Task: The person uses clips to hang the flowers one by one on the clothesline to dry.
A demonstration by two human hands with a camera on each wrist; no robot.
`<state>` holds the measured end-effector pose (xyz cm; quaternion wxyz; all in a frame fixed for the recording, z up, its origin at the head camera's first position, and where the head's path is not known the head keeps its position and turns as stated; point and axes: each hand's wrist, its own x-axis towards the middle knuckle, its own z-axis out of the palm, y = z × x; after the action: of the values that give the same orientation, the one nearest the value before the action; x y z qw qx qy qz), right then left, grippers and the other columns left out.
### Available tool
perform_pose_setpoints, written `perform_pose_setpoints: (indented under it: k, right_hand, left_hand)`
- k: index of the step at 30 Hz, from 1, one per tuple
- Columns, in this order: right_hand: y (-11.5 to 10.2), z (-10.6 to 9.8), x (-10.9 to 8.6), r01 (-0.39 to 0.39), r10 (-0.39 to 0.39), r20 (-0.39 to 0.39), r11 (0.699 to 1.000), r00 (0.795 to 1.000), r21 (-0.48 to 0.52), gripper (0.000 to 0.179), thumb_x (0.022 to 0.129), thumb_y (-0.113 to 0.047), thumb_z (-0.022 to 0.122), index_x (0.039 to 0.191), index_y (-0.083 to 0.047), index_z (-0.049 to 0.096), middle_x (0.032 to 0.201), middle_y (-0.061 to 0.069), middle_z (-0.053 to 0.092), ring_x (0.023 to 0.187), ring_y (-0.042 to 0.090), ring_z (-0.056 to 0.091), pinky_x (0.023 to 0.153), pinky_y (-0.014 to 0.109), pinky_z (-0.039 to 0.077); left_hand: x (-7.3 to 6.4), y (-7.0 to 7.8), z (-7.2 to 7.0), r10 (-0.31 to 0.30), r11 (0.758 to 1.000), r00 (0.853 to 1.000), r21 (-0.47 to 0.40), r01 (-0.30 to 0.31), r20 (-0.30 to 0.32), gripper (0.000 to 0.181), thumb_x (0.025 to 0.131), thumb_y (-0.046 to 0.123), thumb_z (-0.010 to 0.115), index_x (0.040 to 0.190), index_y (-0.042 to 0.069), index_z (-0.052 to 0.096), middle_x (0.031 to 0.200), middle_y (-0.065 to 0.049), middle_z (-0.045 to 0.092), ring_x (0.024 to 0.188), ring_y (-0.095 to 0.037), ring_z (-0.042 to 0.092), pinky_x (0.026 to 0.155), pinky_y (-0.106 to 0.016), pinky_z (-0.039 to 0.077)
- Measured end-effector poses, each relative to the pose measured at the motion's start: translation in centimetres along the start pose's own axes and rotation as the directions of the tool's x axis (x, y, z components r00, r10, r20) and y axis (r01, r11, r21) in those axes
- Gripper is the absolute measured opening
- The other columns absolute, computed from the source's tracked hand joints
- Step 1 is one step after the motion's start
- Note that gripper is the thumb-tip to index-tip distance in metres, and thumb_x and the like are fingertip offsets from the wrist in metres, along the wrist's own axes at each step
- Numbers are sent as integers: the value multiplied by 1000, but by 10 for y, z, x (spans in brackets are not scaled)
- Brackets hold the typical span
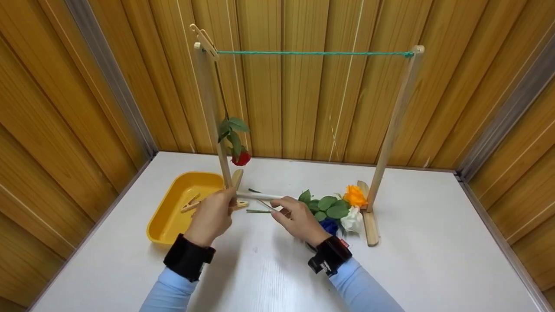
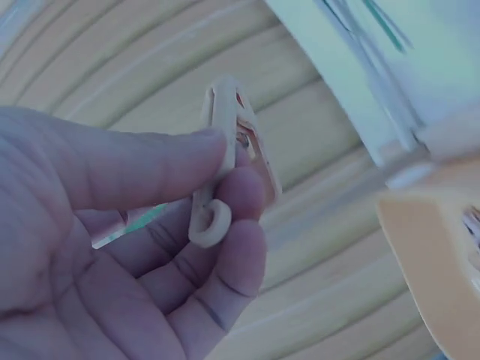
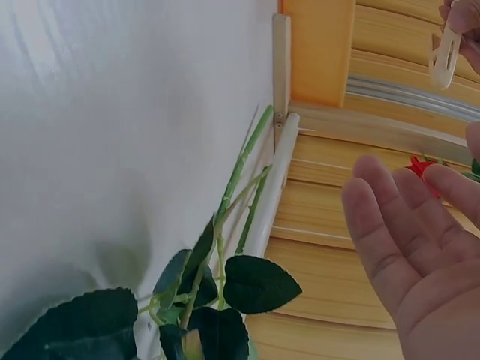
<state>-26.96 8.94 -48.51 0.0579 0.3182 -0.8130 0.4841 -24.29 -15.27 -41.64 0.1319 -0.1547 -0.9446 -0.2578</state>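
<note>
My left hand [image 1: 212, 216] pinches a light wooden clothespin [image 2: 223, 124] between thumb and fingertips, beside the tray's right edge. My right hand [image 1: 300, 219] is over the stems [image 1: 259, 211] of artificial roses; in the right wrist view its fingers [image 3: 382, 232] are extended and apart from the green stems. An orange rose [image 1: 355, 196], a white rose [image 1: 352, 220] and a blue rose [image 1: 329, 226] lie with their leaves [image 1: 327, 203] right of that hand. A red rose [image 1: 241, 157] hangs head down by its stem from another clothespin [image 1: 204, 41] at the line's left end.
A green string [image 1: 312, 53] spans two wooden posts, the left post [image 1: 210, 99] and the right post [image 1: 396, 121]. A white bar [image 1: 264, 196] joins them low down. The yellow tray [image 1: 158, 216] at left holds clothespins [image 1: 190, 203]. Wood-look panels [image 1: 299, 108] surround the white table [image 1: 260, 281].
</note>
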Motion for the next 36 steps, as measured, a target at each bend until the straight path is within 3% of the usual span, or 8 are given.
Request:
perform_pose_setpoints:
  k: [4, 7, 11, 15, 21, 26, 31, 36]
  right_hand:
    - [-1, -3, -10, 14, -14, -1, 1000, 1000, -10, 32, 102, -10, 64, 132, 3, 65, 121, 22, 68, 93, 28, 72, 81, 32, 60]
    - [-2, -5, -18, 5, -5, 13, 1000, 1000, -12, 33, 102, -11, 65, 132, 2, 65, 119, 19, 69, 91, 25, 72, 80, 30, 60]
    - [-2, -7, -29, -28, 28, 23, 1000, 999, 1, 29, 101, -14, 67, 127, -2, 69, 110, 15, 71, 88, 20, 72, 77, 27, 59]
    - [0, -10, -39, -44, 45, -31, 999, 999, 24, 23, 99, -13, 69, 121, -6, 72, 101, 9, 73, 79, 13, 69, 70, 24, 56]
    - [5, -12, -48, -16, 25, -125, 998, 992, 68, 21, 96, -9, 72, 116, -2, 74, 90, 7, 73, 71, 10, 66, 64, 23, 56]
    - [4, -13, -50, 27, -21, -164, 999, 986, 36, 20, 95, -8, 74, 113, -1, 76, 87, 6, 72, 67, 7, 64, 59, 23, 55]
    - [5, -17, -51, 64, -63, -188, 998, 980, 0, 22, 93, -8, 75, 114, -1, 77, 87, 5, 71, 68, 5, 61, 59, 21, 53]
    - [5, -19, -53, 85, -87, -194, 996, 977, -21, 24, 92, -7, 76, 115, -2, 77, 88, 4, 72, 70, 5, 61, 61, 20, 52]
  left_hand:
    - [-4, 16, 15, 96, 995, 995, -24, -96, -29, 27, 80, -19, 74, 85, 6, 65, 80, -8, 66, 71, -21, 57, 69, -36, 59]
    - [-7, 26, 28, 177, 983, 980, -31, -180, -88, 27, 78, -18, 76, 82, 6, 65, 78, -6, 67, 70, -19, 58, 68, -34, 57]
    - [-11, 36, 43, 225, 968, 965, -81, -237, -137, 28, 77, -18, 76, 81, 6, 64, 77, -5, 68, 69, -16, 59, 63, -31, 52]
    - [-13, 43, 54, 235, 956, 963, -148, -254, -132, 29, 78, -18, 77, 82, 6, 62, 79, -4, 69, 69, -15, 60, 61, -29, 51]
    - [-13, 49, 66, 269, 943, 954, -167, -289, -132, 29, 77, -18, 77, 81, 7, 62, 80, -4, 70, 72, -15, 63, 64, -30, 52]
    - [-15, 49, 67, 266, 947, 955, -151, -284, -130, 26, 79, -12, 80, 86, 6, 63, 85, -6, 69, 77, -18, 65, 67, -31, 55]
    - [-15, 46, 64, 261, 956, 954, -99, -277, -144, 32, 78, -1, 88, 104, 5, 70, 104, -8, 64, 95, -23, 62, 81, -37, 55]
    - [-15, 41, 62, 284, 956, 955, -57, -289, -83, 38, 80, 8, 89, 114, 4, 74, 115, -7, 68, 106, -26, 63, 92, -43, 52]
